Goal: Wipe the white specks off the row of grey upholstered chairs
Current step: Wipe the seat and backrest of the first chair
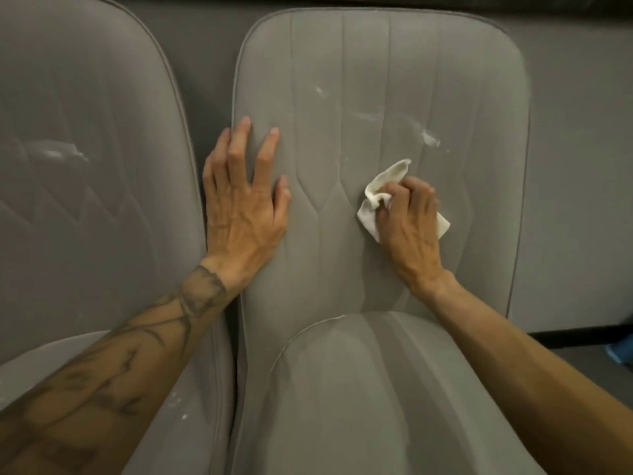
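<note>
Chairs are standing side by side, 2 in view. The left chair is showing a white smear on its backrest and small specks near its seat edge. The left hand is lying flat on the left edge of the right chair, fingers spread, bracing the backrest. Further right, the right hand is pressing a crumpled cloth against the middle of that backrest, fingers curled and pinching it. White marks are sitting just above the cloth. Judging by this, the right chair's backrest is being wiped. Next, the cloth is needing to travel up and right onto those marks, then across to the left chair.
</note>
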### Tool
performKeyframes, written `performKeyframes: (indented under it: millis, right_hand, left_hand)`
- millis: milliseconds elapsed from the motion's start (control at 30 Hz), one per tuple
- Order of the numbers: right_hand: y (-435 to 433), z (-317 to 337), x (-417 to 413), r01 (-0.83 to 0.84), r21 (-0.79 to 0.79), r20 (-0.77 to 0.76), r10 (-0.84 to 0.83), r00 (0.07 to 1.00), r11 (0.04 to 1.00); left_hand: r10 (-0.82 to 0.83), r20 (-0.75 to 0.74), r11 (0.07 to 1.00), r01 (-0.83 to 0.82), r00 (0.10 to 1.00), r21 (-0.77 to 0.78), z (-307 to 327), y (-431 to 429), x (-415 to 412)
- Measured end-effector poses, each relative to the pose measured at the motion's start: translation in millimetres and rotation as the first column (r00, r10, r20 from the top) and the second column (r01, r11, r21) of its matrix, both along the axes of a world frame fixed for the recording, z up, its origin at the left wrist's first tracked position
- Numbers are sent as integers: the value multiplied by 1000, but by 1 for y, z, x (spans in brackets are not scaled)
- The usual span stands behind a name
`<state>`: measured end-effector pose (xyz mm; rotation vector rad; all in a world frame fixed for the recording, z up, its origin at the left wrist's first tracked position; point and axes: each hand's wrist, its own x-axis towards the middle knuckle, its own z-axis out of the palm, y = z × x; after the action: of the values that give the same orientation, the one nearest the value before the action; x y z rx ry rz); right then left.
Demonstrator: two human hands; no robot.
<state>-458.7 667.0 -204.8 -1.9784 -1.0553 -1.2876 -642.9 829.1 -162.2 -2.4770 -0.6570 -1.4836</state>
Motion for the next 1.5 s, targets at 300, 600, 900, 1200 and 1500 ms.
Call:
performKeyframes:
  millis: [300,600,900,1200,1500]
  right_hand:
    - [3,121,79,189,288,150,-240,959,939]
    - [-4,115,76,63,-5,242,-60,969,998]
    - [-10,84,54,51,8,162,-51,986,999]
    - [7,117,62,123,138,67,-134,989,983]
    - [21,165,89,124,236,89,-148,985,964]
  left_hand:
    - [-7,47,999,5,999,37,-7,6,4]
    - [-27,63,998,24,998,58,-8,7,6]
    - [-30,62,998,26,998,59,-8,6,6]
    - [-20,53,997,17,998,72,-9,8,7]
    - [-39,52,998,36,998,60,-9,7,5]
